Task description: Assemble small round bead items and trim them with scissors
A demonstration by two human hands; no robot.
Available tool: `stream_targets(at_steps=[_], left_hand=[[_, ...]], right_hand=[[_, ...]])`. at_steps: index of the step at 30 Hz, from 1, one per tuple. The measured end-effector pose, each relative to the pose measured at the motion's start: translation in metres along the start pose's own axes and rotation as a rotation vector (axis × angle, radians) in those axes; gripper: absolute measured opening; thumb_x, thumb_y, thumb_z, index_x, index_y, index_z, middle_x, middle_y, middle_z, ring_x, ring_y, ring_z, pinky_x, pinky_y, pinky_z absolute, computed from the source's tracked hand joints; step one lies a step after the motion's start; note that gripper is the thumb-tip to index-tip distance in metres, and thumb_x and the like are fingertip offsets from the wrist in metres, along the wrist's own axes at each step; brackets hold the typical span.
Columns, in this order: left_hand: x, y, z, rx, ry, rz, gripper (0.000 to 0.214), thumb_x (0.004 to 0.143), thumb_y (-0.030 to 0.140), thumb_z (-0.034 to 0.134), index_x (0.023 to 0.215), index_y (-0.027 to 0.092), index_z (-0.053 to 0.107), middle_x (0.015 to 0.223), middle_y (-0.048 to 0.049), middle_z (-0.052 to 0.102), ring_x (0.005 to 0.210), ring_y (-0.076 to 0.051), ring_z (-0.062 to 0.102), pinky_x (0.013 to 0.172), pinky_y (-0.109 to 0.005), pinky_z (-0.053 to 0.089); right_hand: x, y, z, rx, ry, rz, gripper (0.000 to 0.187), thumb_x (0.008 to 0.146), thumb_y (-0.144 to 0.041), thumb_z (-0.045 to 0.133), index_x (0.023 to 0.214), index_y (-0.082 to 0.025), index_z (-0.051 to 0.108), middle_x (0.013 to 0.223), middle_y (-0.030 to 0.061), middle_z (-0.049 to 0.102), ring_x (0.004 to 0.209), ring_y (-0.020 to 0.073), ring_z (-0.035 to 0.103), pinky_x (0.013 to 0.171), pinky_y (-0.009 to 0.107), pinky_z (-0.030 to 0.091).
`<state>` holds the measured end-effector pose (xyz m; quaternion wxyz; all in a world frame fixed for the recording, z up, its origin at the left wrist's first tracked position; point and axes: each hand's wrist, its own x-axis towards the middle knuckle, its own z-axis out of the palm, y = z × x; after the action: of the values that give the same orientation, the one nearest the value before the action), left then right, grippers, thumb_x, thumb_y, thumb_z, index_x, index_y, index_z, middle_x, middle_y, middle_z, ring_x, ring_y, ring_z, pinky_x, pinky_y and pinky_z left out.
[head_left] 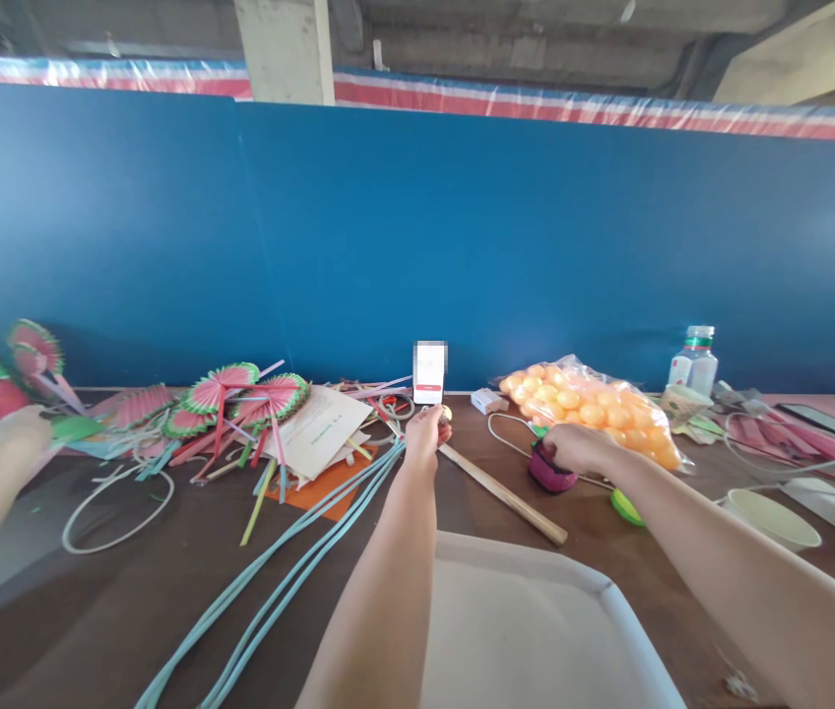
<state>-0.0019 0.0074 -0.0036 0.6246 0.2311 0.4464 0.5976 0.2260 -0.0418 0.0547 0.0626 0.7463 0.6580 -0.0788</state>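
My left hand (pixel 426 433) reaches out in the middle, its fingers closed around a small yellowish round thing (pixel 447 414) that shows at the fingertips. Just behind it stands a phone (pixel 429 379) with a lit white screen. To the right, my right hand (pixel 576 450) is curled at the upper edge of a small purple pouch-like thing (pixel 551 471) with a bit of green at its top. The fingertips there are partly hidden. Close to that wrist lies a bright green round thing (pixel 627 507). A flat wooden stick (pixel 506 495) lies between my two hands.
A clear bag of orange balls (pixel 595 404) lies behind my right hand. Watermelon-patterned paper fans (pixel 222 387), papers (pixel 318 431) and light-blue cords (pixel 299 561) fill the left. A white tray (pixel 521 611) sits in front. Another person's hand (pixel 23 438) is far left; a bottle (pixel 693 362) stands right.
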Motion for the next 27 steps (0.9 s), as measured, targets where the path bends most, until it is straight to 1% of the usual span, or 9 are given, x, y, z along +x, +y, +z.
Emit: stream_targets(at_steps=[3,6,9,11,15,17,21,24,27], left_hand=[[0.000,0.000,0.000,-0.001,0.001,0.000,0.021,0.077,0.027,0.078,0.083,0.013,0.064,0.068,-0.0024,0.063,0.051,-0.008,0.058,0.056,-0.021,0.052],[0.000,0.001,0.000,0.003,0.009,0.001,0.019,0.076,0.026,0.078,0.081,0.013,0.065,0.066,-0.0021,0.062,0.051,-0.008,0.058,0.056,-0.021,0.051],[0.002,0.000,0.001,0.013,0.016,0.003,0.017,0.078,0.025,0.076,0.080,0.013,0.065,0.068,-0.0030,0.063,0.052,-0.008,0.058,0.056,-0.020,0.051],[0.004,-0.001,0.001,0.007,0.017,0.000,0.015,0.078,0.024,0.075,0.081,0.013,0.065,0.070,-0.0036,0.064,0.053,-0.008,0.059,0.056,-0.021,0.051],[0.008,-0.003,0.002,-0.024,0.020,-0.015,0.013,0.081,0.023,0.072,0.083,0.013,0.064,0.069,-0.0030,0.063,0.052,-0.008,0.058,0.056,-0.021,0.052],[0.009,-0.003,0.001,-0.045,0.036,-0.020,0.013,0.082,0.023,0.070,0.082,0.013,0.063,0.066,-0.0023,0.062,0.050,-0.008,0.057,0.055,-0.021,0.052],[0.012,-0.002,-0.001,-0.095,0.104,-0.004,0.014,0.081,0.025,0.071,0.083,0.014,0.064,0.067,-0.0026,0.062,0.052,-0.009,0.059,0.055,-0.022,0.052],[0.014,-0.003,-0.002,-0.112,0.156,0.010,0.015,0.080,0.028,0.071,0.087,0.016,0.065,0.070,-0.0028,0.064,0.057,-0.012,0.062,0.058,-0.023,0.054],[0.015,-0.006,-0.002,-0.111,0.173,0.006,0.015,0.081,0.028,0.070,0.089,0.015,0.067,0.068,-0.0024,0.063,0.056,-0.012,0.061,0.058,-0.023,0.054]], right_hand=[[-0.001,0.007,-0.005,0.019,0.035,-0.013,0.014,0.066,-0.017,0.063,0.066,-0.026,0.073,0.073,0.0028,0.071,0.073,0.0212,0.065,0.064,0.030,0.040],[0.001,0.014,-0.009,0.118,0.159,-0.005,0.011,0.070,-0.025,0.063,0.072,-0.027,0.074,0.081,0.0015,0.073,0.076,0.0199,0.064,0.063,0.028,0.039],[0.003,0.010,-0.008,0.340,0.341,-0.065,0.012,0.073,-0.030,0.063,0.076,-0.024,0.073,0.079,0.0021,0.073,0.073,0.0180,0.063,0.064,0.027,0.041],[0.006,-0.002,-0.002,0.535,0.435,-0.147,0.014,0.075,-0.033,0.063,0.076,-0.022,0.071,0.076,0.0030,0.073,0.070,0.0166,0.062,0.063,0.026,0.043],[0.016,-0.052,0.015,0.964,0.427,-0.233,0.020,0.075,-0.038,0.064,0.075,-0.020,0.070,0.069,0.0023,0.070,0.053,0.0117,0.054,0.053,0.025,0.041],[0.023,-0.082,0.025,1.205,0.426,-0.197,0.021,0.071,-0.040,0.068,0.074,-0.019,0.069,0.068,0.0018,0.070,0.048,0.0097,0.050,0.049,0.024,0.038],[0.038,-0.130,0.048,1.623,0.312,-0.054,0.023,0.064,-0.039,0.075,0.075,-0.019,0.068,0.068,0.0021,0.069,0.047,0.0094,0.050,0.041,0.022,0.032],[0.045,-0.144,0.061,1.768,0.272,0.011,0.023,0.063,-0.036,0.077,0.076,-0.019,0.068,0.068,0.0014,0.068,0.047,0.0096,0.052,0.040,0.021,0.035],[0.045,-0.143,0.065,1.779,0.283,-0.073,0.022,0.066,-0.036,0.077,0.078,-0.020,0.070,0.072,0.0011,0.070,0.049,0.0093,0.054,0.042,0.021,0.040]])
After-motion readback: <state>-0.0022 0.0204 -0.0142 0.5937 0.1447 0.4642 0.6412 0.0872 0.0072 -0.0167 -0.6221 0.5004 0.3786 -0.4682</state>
